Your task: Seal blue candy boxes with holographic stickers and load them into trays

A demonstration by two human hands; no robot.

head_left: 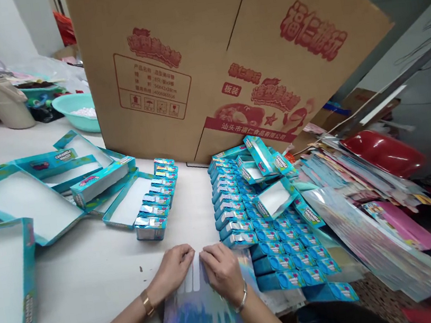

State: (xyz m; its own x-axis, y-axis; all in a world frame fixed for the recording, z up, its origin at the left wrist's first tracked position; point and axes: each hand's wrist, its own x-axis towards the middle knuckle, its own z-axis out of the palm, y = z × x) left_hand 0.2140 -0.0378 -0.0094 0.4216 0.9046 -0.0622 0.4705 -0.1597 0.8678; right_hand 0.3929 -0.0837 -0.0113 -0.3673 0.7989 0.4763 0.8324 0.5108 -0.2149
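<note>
A shiny holographic card sheet [197,316] lies in front of me, with pale strips or slots near its far end. My left hand [174,271] is at the left of that far end, fingers curled and pinched together on the card. Opposite it, my right hand [222,272] has its fingers bent down over the card's right side. The fingertips of both hands are close together, and what lies under them is partly hidden. Just beyond my hands stands a row of small blue boxes [151,228]. Right of my right hand are packed rows of similar blue boxes [275,264].
A large brown carton [207,104] stands upright at the back. Blue open trays [29,203] lie at left, near a mint-green basin [79,114] and a beige jug [2,100]. At right are stacked holographic sheets [379,245] and a red scoop-like object [383,153].
</note>
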